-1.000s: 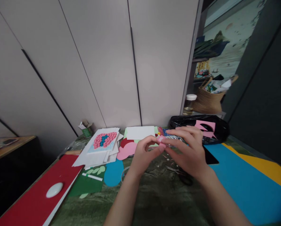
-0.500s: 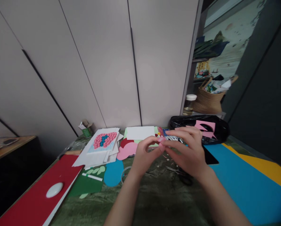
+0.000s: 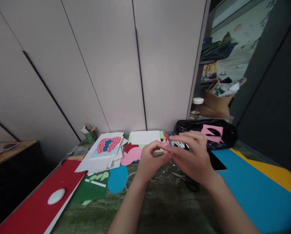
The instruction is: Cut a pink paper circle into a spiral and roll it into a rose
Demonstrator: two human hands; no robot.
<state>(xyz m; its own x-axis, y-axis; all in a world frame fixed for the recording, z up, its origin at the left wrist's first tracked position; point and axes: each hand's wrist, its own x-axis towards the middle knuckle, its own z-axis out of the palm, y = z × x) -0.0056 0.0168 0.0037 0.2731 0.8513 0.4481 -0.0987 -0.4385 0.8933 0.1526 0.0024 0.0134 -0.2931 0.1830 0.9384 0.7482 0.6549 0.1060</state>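
Observation:
A small pink curled piece (image 3: pixel 165 148), seemingly paper, is pinched at the fingertips of my left hand (image 3: pixel 149 162) and my right hand (image 3: pixel 195 156), which meet above the table. The fingers cover part of it. Below my right hand lie scissors (image 3: pixel 190 184) with dark handles. Behind my left hand are pink paper circles (image 3: pixel 130 156). To the left, a picture (image 3: pixel 108 145) of pink and blue rolled paper bits rests on white sheets (image 3: pixel 86 162).
A blue paper drop (image 3: pixel 117 178) and a roll of clear tape (image 3: pixel 128 182) lie left of my forearm. Green paper (image 3: pixel 93 191) carries a white-green pen (image 3: pixel 96 183). A white mouse (image 3: pixel 56 196) sits on red card (image 3: pixel 33 208). Right are blue card (image 3: pixel 252 188) and a black bag (image 3: pixel 229 133).
The pink piece has turned slightly between my fingertips, and my right fingers have shifted a little to the left. Everything on the table stays where it was.

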